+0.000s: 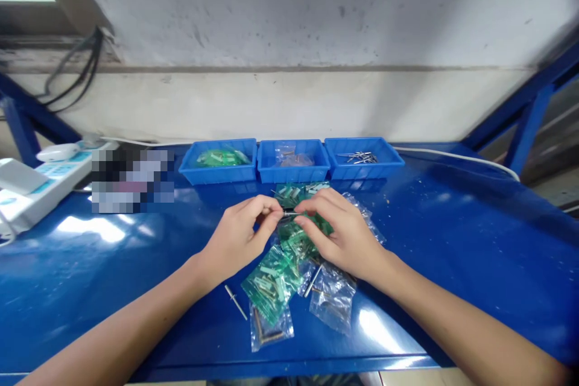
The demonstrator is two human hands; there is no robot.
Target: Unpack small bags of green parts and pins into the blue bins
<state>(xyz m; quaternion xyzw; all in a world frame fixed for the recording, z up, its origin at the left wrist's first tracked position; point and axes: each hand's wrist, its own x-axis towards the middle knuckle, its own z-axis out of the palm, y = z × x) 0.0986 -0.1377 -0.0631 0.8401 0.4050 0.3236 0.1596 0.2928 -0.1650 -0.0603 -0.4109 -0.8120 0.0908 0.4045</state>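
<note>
Over a heap of small plastic bags, my left hand pinches one end of a thin metal pop rivet between thumb and fingers. Its other end lies between the thumb and forefinger of my right hand, also closed in a pinch. Beneath my hands lie green zip bags with small parts inside. Clear bags sit among them, one with brass-coloured screws. Another loose rivet rests on the table left of the bags, and a silvery pin lies across the pile.
Three blue bins stand against the wall: one with green bags, one with clear bags, one with metal rivets. A white power strip and a blurred-out object are at left on the blue table.
</note>
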